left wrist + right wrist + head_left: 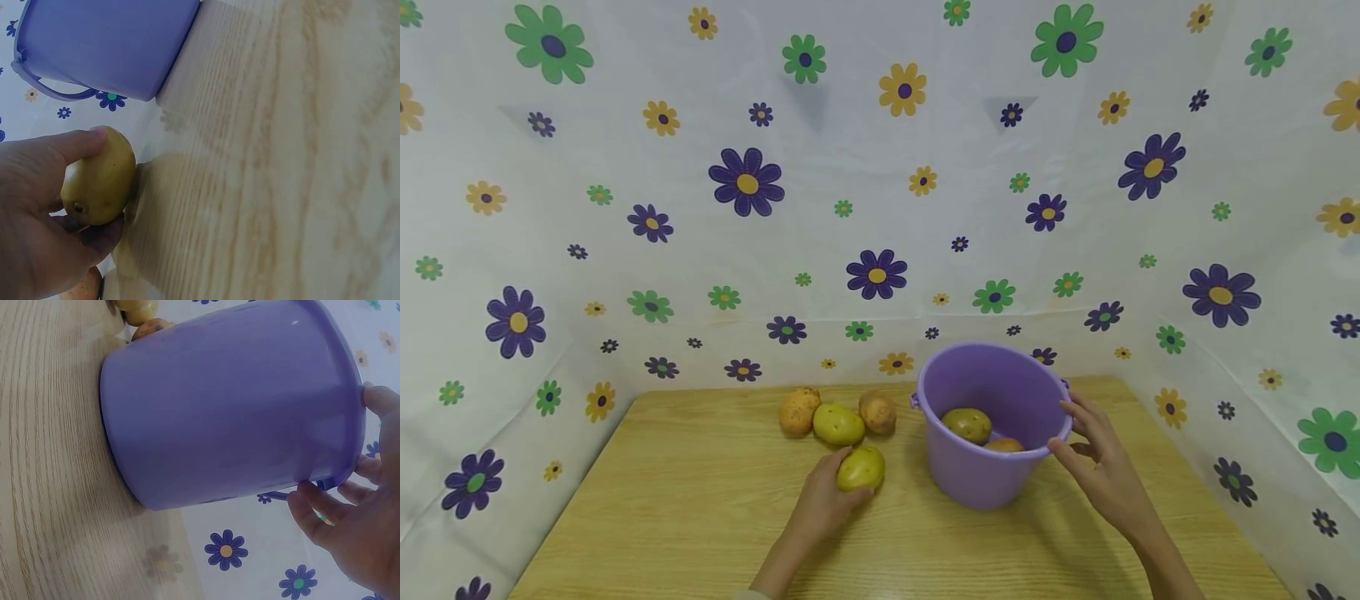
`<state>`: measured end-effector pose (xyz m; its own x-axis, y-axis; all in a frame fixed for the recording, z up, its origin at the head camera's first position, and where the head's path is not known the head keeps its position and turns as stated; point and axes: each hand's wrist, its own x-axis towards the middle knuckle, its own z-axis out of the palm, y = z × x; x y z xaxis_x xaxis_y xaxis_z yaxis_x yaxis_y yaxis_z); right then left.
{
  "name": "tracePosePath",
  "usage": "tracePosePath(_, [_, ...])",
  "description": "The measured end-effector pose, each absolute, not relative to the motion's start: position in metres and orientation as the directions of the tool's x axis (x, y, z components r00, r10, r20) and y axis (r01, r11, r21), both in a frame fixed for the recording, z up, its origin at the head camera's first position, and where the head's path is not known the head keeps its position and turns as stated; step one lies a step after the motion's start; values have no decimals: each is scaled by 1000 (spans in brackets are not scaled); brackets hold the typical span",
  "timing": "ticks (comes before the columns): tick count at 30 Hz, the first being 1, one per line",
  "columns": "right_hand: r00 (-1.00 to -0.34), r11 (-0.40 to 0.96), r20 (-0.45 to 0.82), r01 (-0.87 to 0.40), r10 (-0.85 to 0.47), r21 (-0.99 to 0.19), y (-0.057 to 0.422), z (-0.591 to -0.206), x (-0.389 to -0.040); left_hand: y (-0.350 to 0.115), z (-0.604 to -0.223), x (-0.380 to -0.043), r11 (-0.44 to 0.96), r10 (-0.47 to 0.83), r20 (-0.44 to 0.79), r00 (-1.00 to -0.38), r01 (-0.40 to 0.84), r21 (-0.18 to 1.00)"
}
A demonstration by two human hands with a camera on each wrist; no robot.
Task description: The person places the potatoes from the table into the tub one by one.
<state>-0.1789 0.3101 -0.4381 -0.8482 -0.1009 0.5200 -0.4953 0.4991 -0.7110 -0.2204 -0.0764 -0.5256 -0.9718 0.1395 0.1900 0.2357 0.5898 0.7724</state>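
Observation:
My left hand (831, 496) grips a yellow-green potato (861, 469) between thumb and fingers, just in front of three other potatoes. In the left wrist view, this potato (103, 178) is close to the tabletop, and I cannot tell whether it touches. On the right stands an upright purple bucket (981, 479) with a greenish potato (967, 425) and part of a browner one (1003, 445) inside. At its right rim, my right hand (1105, 479) holds on with thumb and fingers. The right wrist view shows the bucket's outer wall (231, 412).
Behind the left hand, a brown potato (799, 412), a yellow one (838, 425) and another brown one (877, 412) sit in a row. All stand on a wooden table (685, 500). A white flowered sheet (820, 225) rises behind and at both sides.

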Motion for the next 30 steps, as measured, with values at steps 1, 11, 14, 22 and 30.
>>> tracePosePath(1, [-849,498,519,-495,-102,-712,310,-438,-179,-77,-526,-220,587,140,195,-971,240,773])
tracePosePath(11, [-850,495,518,-494,-101,-715,311,-439,-178,-80,-509,-219,558,123,214,-969,246,792])
tracePosePath(14, [-853,496,513,-490,-101,-717,311,-439,-178,-81,-500,-218,541,120,211,-970,242,805])
tracePosePath(22, [-853,498,512,-489,-101,-717,311,-439,-179,-85,-480,-218,538,110,173,-979,205,818])
tracePosePath(30, [-852,495,513,-492,-103,-716,311,-440,-180,-90,-460,-220,575,117,191,-975,223,787])
